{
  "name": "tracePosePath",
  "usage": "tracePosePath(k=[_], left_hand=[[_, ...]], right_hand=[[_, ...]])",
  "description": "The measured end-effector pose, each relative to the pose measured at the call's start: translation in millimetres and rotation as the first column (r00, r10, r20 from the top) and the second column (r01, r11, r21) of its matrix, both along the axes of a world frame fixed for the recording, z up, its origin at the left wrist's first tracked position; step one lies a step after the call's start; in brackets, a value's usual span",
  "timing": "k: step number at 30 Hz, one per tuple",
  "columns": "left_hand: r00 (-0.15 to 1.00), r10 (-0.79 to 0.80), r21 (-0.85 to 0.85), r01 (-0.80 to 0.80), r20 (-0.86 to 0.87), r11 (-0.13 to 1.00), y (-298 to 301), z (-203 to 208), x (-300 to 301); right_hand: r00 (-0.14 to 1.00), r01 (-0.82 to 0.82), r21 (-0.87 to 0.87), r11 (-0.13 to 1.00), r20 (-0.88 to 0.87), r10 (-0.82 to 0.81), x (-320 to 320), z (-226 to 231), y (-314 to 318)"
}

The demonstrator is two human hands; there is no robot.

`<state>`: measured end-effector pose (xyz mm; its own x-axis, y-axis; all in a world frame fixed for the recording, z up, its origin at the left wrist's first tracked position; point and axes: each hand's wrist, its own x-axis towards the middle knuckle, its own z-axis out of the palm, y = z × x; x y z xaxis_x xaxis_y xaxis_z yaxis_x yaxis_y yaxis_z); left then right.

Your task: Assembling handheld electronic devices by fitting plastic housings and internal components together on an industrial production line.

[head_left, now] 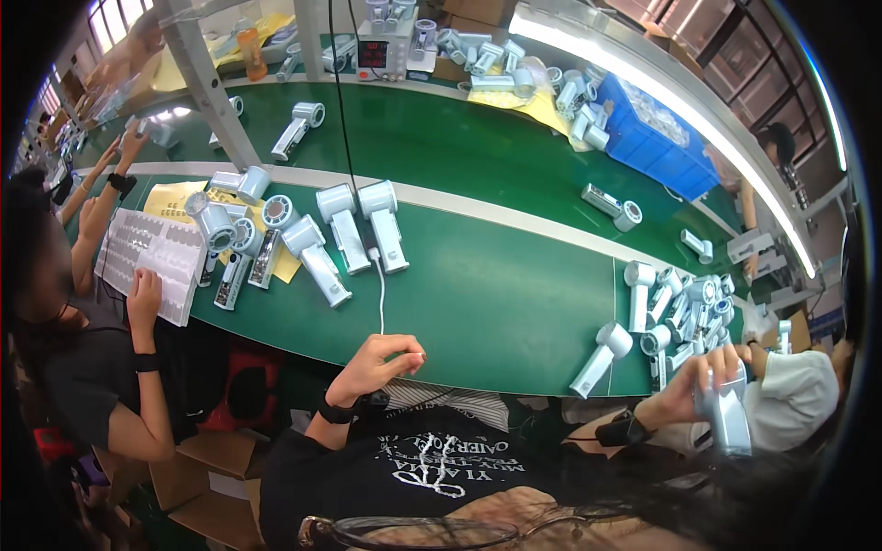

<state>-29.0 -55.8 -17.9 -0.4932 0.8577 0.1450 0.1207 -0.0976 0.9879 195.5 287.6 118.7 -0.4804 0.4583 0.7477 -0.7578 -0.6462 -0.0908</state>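
Observation:
My left hand [377,369] hovers over the near table edge, by the lower end of a white cable [382,298]. Its fingers are curled in toward the thumb; whatever lies between the tips is too small to make out. Off to the right, my right hand [696,384] is closed round a pale blue handheld fan [730,418], held past the near edge with its handle downward. Close to that hand, another handheld fan [602,358] lies alone on the green table. Two more fans [344,230] [384,225] lie side by side beyond my left hand, the cable running to them.
Fans crowd the right end of the table [496,294] and its left side, on yellow paper [170,197]. A co-worker at left rests a hand on a white sheet stack [152,262]. A white-sleeved person [795,395] sits right. A blue bin [657,138] stands across the conveyor.

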Motion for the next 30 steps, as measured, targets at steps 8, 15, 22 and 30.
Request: tracePosePath(k=[8,15,22,30], left_hand=[[0.987,0.156,-0.021,-0.157,-0.038,0.987,1,0,2],[0.995,0.095,-0.032,-0.095,0.009,0.995,4,0,-2],[0.989,0.069,-0.024,-0.073,-0.128,0.997,6,15,0],[0.984,0.170,-0.036,-0.172,-0.054,0.984,-1,-1,4]], right_hand=[[0.876,0.471,0.252,0.845,-0.022,-0.482,-25,26,-37],[0.040,0.548,0.836,-0.018,-0.048,-0.998,-204,3,-4],[-0.212,0.154,0.821,0.550,0.571,-0.793,-399,-190,120],[0.202,-0.188,0.967,-0.172,-0.133,-0.970,-264,-65,84]])
